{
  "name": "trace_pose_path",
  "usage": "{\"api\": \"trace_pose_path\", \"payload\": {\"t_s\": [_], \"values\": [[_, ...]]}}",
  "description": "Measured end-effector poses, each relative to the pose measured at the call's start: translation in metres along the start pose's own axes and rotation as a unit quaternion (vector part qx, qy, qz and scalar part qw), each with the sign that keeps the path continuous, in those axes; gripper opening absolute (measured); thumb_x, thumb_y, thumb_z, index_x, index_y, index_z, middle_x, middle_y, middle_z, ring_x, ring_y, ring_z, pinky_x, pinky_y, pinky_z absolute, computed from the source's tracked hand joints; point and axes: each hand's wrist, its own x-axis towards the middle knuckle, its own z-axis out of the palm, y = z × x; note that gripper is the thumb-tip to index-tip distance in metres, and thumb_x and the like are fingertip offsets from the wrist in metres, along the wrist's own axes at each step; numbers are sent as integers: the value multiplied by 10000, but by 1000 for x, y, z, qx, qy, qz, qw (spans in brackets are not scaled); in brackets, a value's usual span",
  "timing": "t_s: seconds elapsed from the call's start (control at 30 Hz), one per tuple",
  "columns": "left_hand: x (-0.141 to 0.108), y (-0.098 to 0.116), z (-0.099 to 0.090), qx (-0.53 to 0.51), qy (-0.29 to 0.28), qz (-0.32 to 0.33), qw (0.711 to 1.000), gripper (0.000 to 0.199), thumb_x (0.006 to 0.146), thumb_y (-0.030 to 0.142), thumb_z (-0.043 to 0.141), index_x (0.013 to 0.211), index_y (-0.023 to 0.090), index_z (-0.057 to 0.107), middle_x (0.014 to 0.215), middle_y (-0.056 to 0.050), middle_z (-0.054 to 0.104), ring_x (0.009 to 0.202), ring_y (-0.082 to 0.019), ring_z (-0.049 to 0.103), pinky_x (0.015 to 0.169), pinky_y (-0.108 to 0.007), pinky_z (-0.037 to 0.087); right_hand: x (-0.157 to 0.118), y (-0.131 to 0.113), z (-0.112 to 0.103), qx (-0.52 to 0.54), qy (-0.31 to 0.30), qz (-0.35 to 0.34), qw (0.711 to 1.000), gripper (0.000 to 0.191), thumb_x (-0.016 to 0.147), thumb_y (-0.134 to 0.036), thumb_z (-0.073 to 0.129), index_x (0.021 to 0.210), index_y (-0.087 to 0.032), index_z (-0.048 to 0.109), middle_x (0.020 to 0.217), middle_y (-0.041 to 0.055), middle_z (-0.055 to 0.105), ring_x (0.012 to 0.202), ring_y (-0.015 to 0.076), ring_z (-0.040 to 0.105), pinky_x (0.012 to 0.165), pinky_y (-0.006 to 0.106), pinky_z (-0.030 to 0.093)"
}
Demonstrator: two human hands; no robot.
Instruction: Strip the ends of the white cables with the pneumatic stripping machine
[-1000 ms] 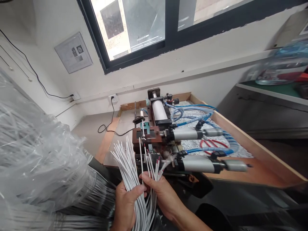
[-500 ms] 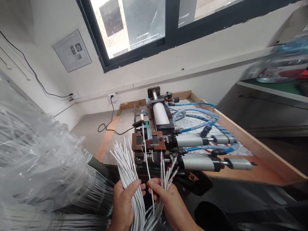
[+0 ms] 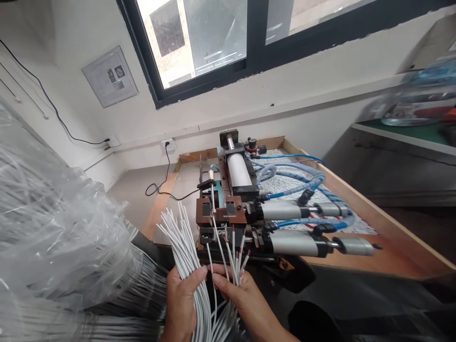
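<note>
At the lower centre of the frame, the left hand is closed round a thick bundle of white wires, its thumb lying across the front and pointing right, the wires fanning toward the upper left. Just beside it, the right hand curls round a smaller group of wires, several with red ends; its forearm slants in from the bottom right, and its thumb and forefinger point left at a single wire standing between the hands. Whether those fingertips pinch that wire cannot be told. Beyond the wire ends, mid-frame, sits a machine with silver cylinders reaching right and blue hoses looping behind them, in a wooden-edged tray. Clear plastic covers more wires at left; a dark-framed window fills the top centre.
</note>
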Motion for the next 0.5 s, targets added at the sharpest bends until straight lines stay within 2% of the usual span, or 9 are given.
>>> {"api": "trace_pose_path", "payload": {"t_s": [0.17, 0.3, 0.37, 0.5], "values": [[2, 0, -2, -10, 10, -1, 1000, 192, 568, 159, 669, 743, 104, 611, 659, -45, 645, 580, -163, 581, 572, -271, 446, -1, 9, -4, -56, -31, -16, 998, 314, 590, -413, 646, 621, -102, 626, 468, -26, 416, 482, 74, 331, 484, 203, 269], [3, 1, -3, 11, 43, -19, 999, 183, 539, 188, 694, 672, 113, 593, 564, -24, 625, 493, -141, 551, 491, -253, 435, -3, 13, -8, -81, -87, -25, 993, 281, 643, -387, 609, 588, -112, 615, 468, -7, 476, 487, 91, 406, 514, 213, 309], [5, 5, -3, 20, 71, -22, 997, 199, 518, 192, 710, 661, 118, 592, 556, -27, 631, 512, -143, 564, 507, -251, 449, -5, 14, -8, -50, -62, -22, 997, 282, 644, -396, 609, 619, -115, 620, 512, 13, 533, 495, 100, 441, 522, 220, 329], [10, 17, 2, 14, 93, -9, 996, 224, 505, 188, 723, 679, 125, 598, 548, -12, 630, 556, -154, 598, 557, -260, 479, -4, 5, -4, 25, 46, -42, 998, 311, 595, -402, 657, 708, -112, 642, 553, 24, 565, 492, 89, 423, 507, 213, 327]]}}
